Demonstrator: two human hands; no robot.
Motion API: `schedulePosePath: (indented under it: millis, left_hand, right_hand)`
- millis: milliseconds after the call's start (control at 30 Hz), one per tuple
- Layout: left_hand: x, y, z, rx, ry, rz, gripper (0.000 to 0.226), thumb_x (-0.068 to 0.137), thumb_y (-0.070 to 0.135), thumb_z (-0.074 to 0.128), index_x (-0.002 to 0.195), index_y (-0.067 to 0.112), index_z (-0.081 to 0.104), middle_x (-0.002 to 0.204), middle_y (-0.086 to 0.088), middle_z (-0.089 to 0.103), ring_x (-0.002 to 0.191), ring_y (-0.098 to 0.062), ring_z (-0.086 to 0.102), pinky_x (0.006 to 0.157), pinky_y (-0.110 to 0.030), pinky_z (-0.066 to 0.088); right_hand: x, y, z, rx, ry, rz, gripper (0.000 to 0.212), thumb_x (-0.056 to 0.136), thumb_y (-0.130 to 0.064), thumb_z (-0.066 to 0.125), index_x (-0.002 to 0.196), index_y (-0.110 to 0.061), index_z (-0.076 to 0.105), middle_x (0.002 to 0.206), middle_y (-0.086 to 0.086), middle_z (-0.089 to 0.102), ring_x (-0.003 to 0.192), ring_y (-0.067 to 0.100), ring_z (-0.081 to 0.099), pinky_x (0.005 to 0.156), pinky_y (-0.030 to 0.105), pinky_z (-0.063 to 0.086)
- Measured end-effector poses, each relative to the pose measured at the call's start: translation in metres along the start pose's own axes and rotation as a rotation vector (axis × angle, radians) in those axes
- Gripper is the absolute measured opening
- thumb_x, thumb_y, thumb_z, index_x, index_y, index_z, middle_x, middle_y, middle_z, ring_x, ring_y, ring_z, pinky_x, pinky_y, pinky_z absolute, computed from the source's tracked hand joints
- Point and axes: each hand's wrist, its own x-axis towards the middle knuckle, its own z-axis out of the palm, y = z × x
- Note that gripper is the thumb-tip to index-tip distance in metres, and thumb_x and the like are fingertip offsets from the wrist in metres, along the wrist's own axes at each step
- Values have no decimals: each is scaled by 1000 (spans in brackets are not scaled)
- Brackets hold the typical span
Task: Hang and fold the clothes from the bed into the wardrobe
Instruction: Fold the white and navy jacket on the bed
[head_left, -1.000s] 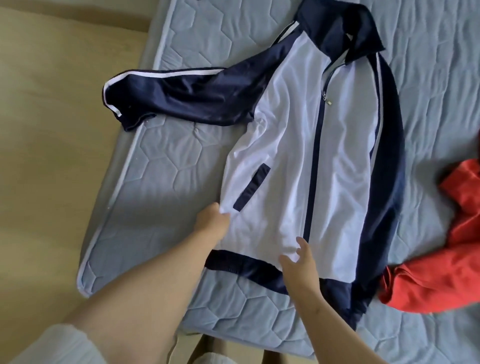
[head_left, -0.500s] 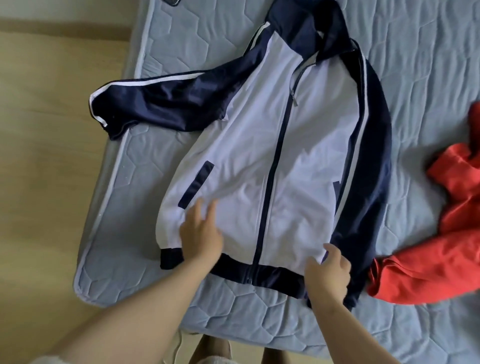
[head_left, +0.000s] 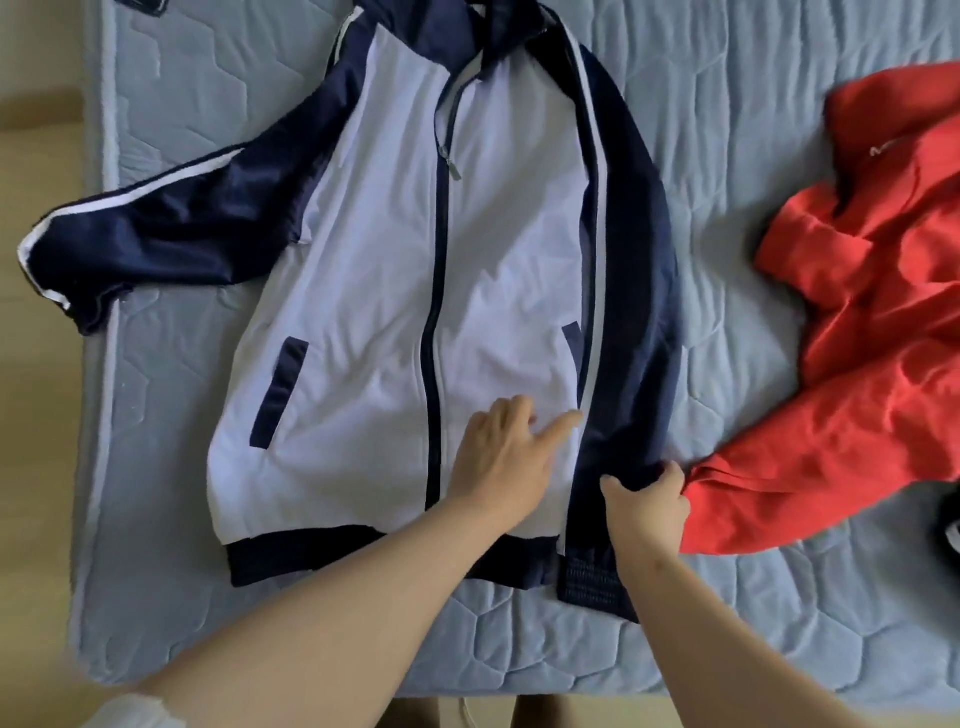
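My left hand (head_left: 501, 457) has slid across the zip, now lying flat, fingers spread, on the white-and-navy zip-up track jacket (head_left: 363, 322). My right hand (head_left: 647, 504) pinches its navy side edge.

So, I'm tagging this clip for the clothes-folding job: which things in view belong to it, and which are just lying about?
Belong to it:
white and navy jacket, flat on the bed
left hand, pressing its front
right hand, gripping its navy edge
red garment, crumpled beside it

Lying about:
dark object at the frame's right edge
wooden floor
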Motion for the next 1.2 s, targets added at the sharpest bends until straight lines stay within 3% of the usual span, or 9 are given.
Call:
schedulePosePath:
  millis: [200,300,400,533,667,833,933,1067,1200]
  left_hand:
    - [31,4,-4,29,-268,-270,45,95,50,37,133,26,42,134,-3,37,122,-25,36,95,-35,34]
    - [42,-5,-12,18,-261,-410,46,94,51,38,120,14,50,126,-3,51,117,-24,45,91,-33,37]
    - [44,-16,-17,39,-205,-584,40,88,40,56,118,14,53,121,-5,55,114,-25,50,83,-35,42]
    - [40,-6,-21,227,18,-151,73,44,-4,77,111,23,66,82,-9,56,69,-28,57,54,-31,45]
    - [42,-11,-12,-61,-275,-287,44,91,10,42,130,28,51,123,-4,45,113,-27,43,88,-33,39]
    - [39,-27,-6,-355,-173,-588,38,86,53,53,76,16,50,90,-1,56,92,-27,57,67,-30,39]
    - [40,-29,-6,-545,-249,-684,52,79,60,56,95,11,55,97,-5,58,97,-28,57,71,-30,38]
    - [44,-36,-5,-550,-274,-711,22,87,35,56,94,14,58,104,-6,63,96,-26,59,79,-29,44]
    - [35,-39,-14,-1035,-106,-876,20,98,13,37,83,15,50,95,-11,66,81,-24,64,80,-39,53]
  right_hand:
    - [14,5,-7,-13,4,-27,28,85,-31,52,95,-6,59,111,17,52,105,38,50,92,45,41]
    - [16,3,-20,270,9,30,15,89,-20,46,89,-6,51,85,10,53,89,31,51,85,43,41]
    - [18,-4,-36,244,188,67,20,93,-15,46,110,-6,50,101,12,57,98,30,52,87,40,38]
    - [14,-14,-34,-166,311,-290,46,81,-1,54,126,-12,51,131,14,48,114,38,44,91,43,33]
    - [-1,-10,-10,-228,99,-586,30,82,5,49,103,-6,66,112,14,57,99,33,49,81,35,34]
    - [-6,0,9,-106,-439,-182,38,92,-2,33,123,-14,53,111,3,57,84,15,52,56,16,39]
    - [-16,4,22,-3,-716,-32,49,88,7,29,119,-15,59,100,4,61,82,18,54,68,23,48]
    - [-33,-3,23,137,-923,-12,34,92,3,42,86,-21,66,78,-7,61,64,2,55,55,8,40]
    - [-42,-2,28,344,-916,8,37,90,-14,58,119,-32,45,116,-5,57,102,8,57,82,22,49]
